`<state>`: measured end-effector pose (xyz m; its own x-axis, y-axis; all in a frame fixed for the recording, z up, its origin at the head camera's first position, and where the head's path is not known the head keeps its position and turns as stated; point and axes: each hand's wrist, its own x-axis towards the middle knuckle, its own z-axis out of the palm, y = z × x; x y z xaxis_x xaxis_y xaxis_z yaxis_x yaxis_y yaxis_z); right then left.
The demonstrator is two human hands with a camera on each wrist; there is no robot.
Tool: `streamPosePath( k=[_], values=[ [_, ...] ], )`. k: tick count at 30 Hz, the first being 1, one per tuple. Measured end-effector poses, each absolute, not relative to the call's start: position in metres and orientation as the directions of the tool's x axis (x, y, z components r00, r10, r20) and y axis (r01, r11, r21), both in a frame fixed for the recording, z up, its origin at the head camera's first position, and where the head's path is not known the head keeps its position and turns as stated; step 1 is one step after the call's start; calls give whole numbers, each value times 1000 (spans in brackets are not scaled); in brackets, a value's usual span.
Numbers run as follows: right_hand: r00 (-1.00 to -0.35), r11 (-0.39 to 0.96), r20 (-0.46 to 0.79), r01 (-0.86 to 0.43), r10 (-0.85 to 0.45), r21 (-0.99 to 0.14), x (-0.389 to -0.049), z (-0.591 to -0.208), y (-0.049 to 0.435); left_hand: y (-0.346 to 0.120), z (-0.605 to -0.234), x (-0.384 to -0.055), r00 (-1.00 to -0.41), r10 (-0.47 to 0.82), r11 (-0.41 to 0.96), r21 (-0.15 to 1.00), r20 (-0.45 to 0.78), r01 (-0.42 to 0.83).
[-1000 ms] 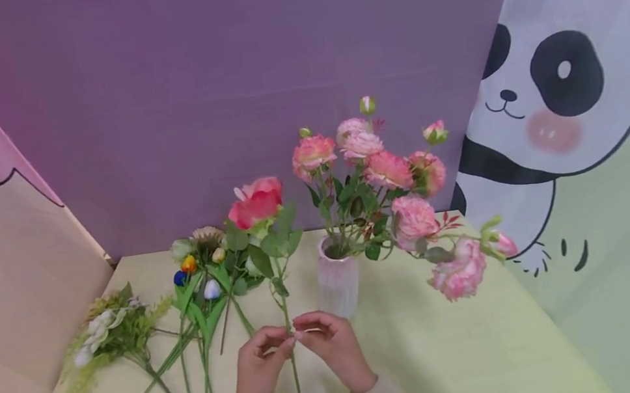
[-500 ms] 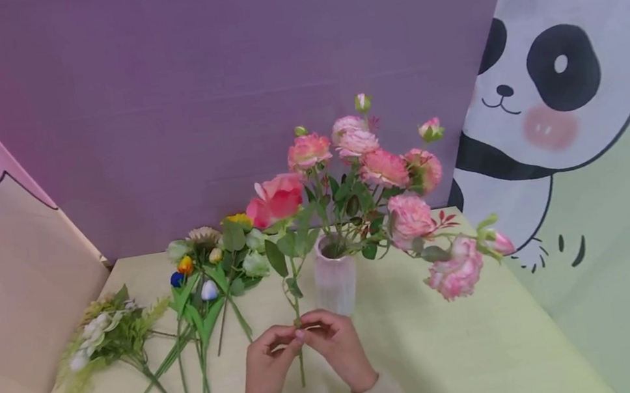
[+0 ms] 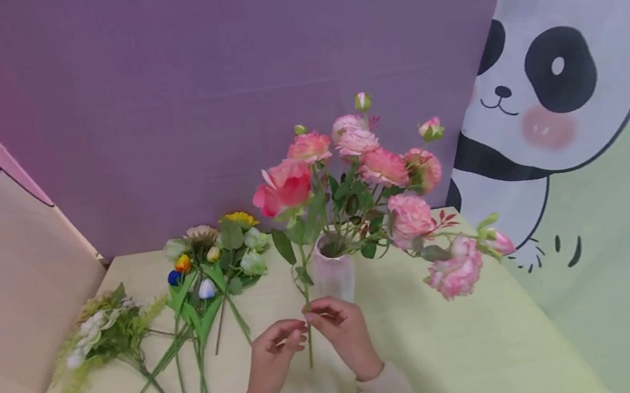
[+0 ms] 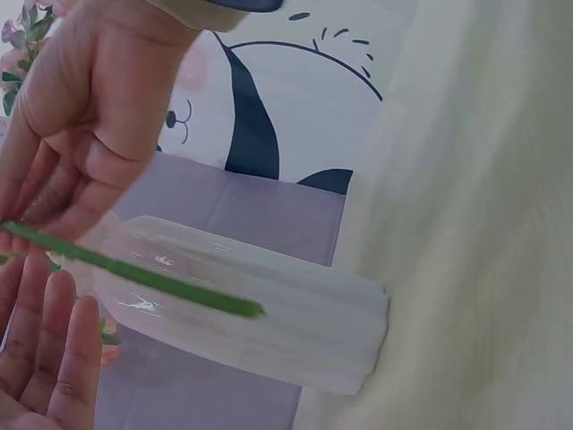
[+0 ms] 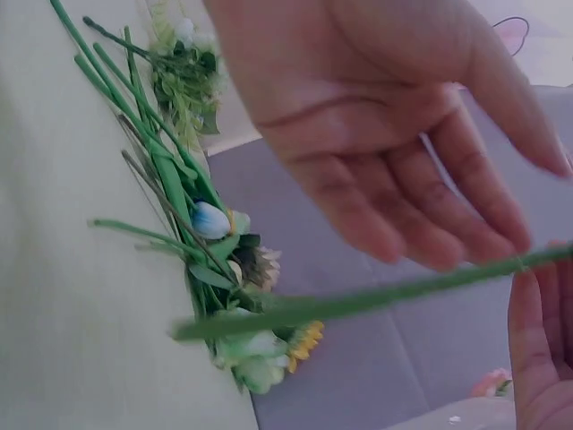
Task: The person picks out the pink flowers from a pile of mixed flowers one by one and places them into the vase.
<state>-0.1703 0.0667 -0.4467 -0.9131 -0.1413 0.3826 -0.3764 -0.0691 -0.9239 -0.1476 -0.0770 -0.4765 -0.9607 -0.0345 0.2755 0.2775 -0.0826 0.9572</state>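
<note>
My right hand (image 3: 345, 334) pinches the green stem of a coral-pink rose (image 3: 284, 188), which stands roughly upright before a white-pink vase (image 3: 333, 276). Its lower stem (image 4: 188, 291) points down across the vase in the left wrist view. Close to the stem on the left is my left hand (image 3: 275, 362), fingers loosely bent and nothing gripped. The right wrist view has this left hand (image 5: 394, 125) with its fingers extended just above the stem. Several pink flowers (image 3: 385, 167) spread out of the vase, some leaning far right.
Several loose stems with tulips (image 3: 206, 289), pale green blooms (image 3: 253, 263) and a yellow flower (image 3: 241, 218) lie on the table (image 3: 474, 341) at left. A white-flowered spray (image 3: 95, 331) lies farther left. A purple backdrop (image 3: 219, 90) hangs behind the table.
The rose and both hands have shifted right, toward the vase. The left fingers, earlier at the stem beside the right ones, have come away from it; the right hand keeps its pinch.
</note>
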Motion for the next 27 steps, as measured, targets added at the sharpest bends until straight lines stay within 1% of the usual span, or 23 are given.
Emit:
streamPosePath(
  k=[3, 7, 9, 11, 14, 17, 20, 23, 27],
  values=[
    [-914, -60, 392, -388, -104, -920, -172, -442, 68, -81, -480, -150, -980, -32, -85, 976, 197, 199],
    [-896, -65, 438, -434, -71, -898, -176, -437, 73, -83, -489, -164, -1000, -28, -56, 998, 13, 15],
    [-885, -64, 462, -458, -58, -887, -179, -434, 75, -81, -495, -173, -999, -14, -9, 999, -35, -35],
    [-881, -59, 471, -468, -42, -882, -182, -431, 78, -78, -500, -183, -999, 9, 37, 998, -52, -52],
    [-870, -59, 492, -491, -21, -869, -188, -423, 82, -72, -507, -198, -999, 44, 96, 995, -18, -14],
    [-854, -59, 521, -519, -10, -853, -194, -414, 86, -65, -513, -212, -995, 87, 91, 994, 47, 55],
    [-838, -65, 545, -543, -9, -837, -198, -405, 89, -57, -520, -225, -982, 130, 71, 986, 140, 150],
    [-831, -60, 556, -555, -3, -830, -201, -397, 90, -48, -528, -234, -967, 149, 73, 973, 205, 218],
    [-827, -34, 562, -562, 8, -827, -203, -389, 90, -36, -535, -246, -972, 137, 85, 976, 190, 203]
  ],
)
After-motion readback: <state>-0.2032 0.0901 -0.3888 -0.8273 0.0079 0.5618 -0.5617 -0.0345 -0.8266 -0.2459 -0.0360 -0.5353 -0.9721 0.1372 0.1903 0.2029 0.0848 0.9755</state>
